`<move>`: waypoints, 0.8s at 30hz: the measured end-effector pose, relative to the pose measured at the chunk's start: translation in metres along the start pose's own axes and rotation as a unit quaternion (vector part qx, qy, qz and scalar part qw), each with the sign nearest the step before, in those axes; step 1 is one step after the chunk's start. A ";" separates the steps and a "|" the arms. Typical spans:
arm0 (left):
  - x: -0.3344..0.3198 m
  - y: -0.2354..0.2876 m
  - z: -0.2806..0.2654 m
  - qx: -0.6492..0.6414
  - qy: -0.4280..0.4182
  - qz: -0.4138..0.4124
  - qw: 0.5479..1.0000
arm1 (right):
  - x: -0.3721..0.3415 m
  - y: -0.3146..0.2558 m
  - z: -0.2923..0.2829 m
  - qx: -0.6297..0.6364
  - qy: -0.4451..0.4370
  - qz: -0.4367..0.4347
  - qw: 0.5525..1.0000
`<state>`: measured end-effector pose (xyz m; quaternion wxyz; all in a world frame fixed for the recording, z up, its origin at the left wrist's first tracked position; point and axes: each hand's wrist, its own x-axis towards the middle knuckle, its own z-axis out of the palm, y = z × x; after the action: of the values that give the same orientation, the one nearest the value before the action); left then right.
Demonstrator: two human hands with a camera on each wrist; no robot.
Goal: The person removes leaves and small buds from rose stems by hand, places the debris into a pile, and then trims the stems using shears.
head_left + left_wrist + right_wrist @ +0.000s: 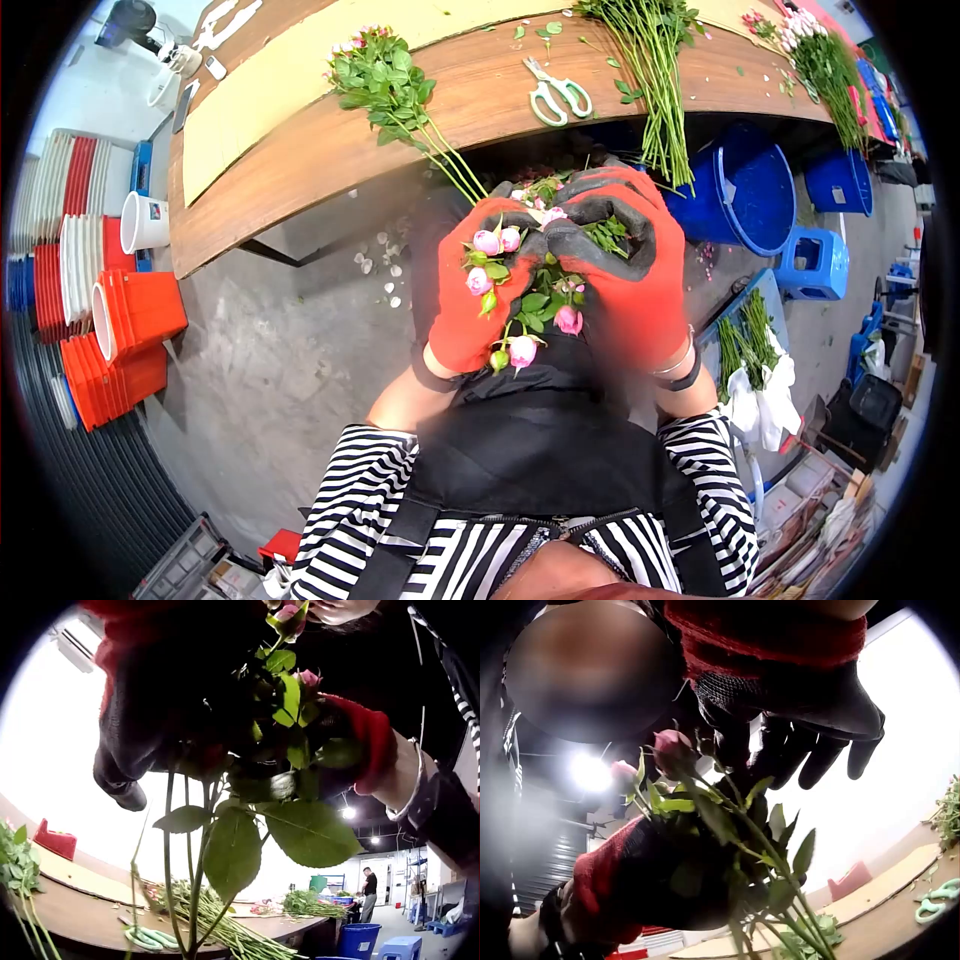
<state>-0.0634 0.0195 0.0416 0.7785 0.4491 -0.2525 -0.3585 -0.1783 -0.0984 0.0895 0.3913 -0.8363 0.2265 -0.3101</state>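
Observation:
Both hands wear red gloves with black palms and meet in front of the apron. My left hand [458, 325] grips a small bunch of pink roses [522, 352], with blooms and buds spilling over its fingers. Thumb and fingers of my right hand [650, 255] curl at the same bunch, close to the left thumb, with leaves [607, 236] showing inside the curl. Stems [193, 900] run down below the hands in the left wrist view. A pink bud [673, 752] stands near the right fingers in the right wrist view; the exact pinch is hidden.
A wooden table [470, 110] ahead bears a leafy rose bunch [375, 85], green-handled scissors [553, 92] and a long-stemmed bunch [650, 80]. Blue buckets [745, 190] and a blue stool [812, 262] stand right. Orange crates [135, 315] are left; petals dot the floor.

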 end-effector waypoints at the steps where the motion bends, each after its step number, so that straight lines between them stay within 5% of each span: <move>1: -0.001 0.000 0.003 -0.012 0.004 0.013 1.000 | -0.002 0.002 0.002 0.009 0.005 0.004 1.000; 8: 0.001 0.004 -0.003 -0.035 -0.008 -0.069 0.997 | -0.007 0.006 0.011 0.160 0.016 0.075 0.984; 12: -0.011 -0.017 0.001 -0.309 -0.034 0.007 0.951 | -0.004 0.019 0.018 0.394 0.038 0.219 0.892; 15: -0.005 -0.023 -0.009 -0.244 -0.138 0.120 0.952 | 0.001 0.029 0.014 0.282 0.067 0.126 0.949; 17: -0.011 -0.014 -0.013 -0.186 -0.120 0.118 0.968 | -0.001 0.018 0.014 0.245 0.093 0.090 0.961; 19: -0.005 -0.019 -0.026 -0.129 -0.086 0.058 0.986 | -0.006 0.010 0.008 0.186 0.080 0.044 0.978; 20: -0.001 -0.025 -0.033 -0.098 -0.062 0.020 0.993 | -0.004 0.008 -0.001 0.096 0.013 -0.055 0.994; 24: 0.014 -0.014 -0.029 0.121 -0.004 -0.032 0.992 | -0.012 -0.005 0.003 -0.098 -0.021 -0.158 0.982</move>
<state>-0.0384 0.0193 0.0167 0.7057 0.5466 -0.2826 -0.3512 -0.1843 -0.0869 0.0879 0.2581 -0.9024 0.1129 -0.3260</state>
